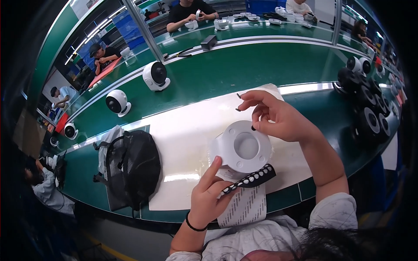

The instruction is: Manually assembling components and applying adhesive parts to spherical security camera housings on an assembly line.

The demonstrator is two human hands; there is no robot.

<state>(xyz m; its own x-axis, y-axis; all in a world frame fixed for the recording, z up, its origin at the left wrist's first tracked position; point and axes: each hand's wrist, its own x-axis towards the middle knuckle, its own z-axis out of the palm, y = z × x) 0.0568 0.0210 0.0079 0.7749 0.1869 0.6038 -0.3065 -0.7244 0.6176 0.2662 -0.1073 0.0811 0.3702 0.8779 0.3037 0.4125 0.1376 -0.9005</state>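
A white security camera (pixel 247 145) stands upside down on the pale work mat, its round base facing up with a recess in the middle. My left hand (pixel 209 191) is closed on a black strip (pixel 257 175) with rows of round white spots, and its index finger rests near the camera's side. At the base's upper right edge, my right hand (pixel 278 116) pinches a small black pad (pixel 254 128) between thumb and finger. Two more small dark pieces (pixel 237 109) sit on its outstretched fingertips. A printed white sheet (pixel 244 206) hangs over the table's near edge.
A black mesh bag (pixel 135 169) lies left of the mat (pixel 174 187). White cameras (pixel 155 76) stand on the green conveyor (pixel 209 65) beyond. Several black round parts (pixel 368 98) are piled at the right. Other people (pixel 191 15) sit across the line.
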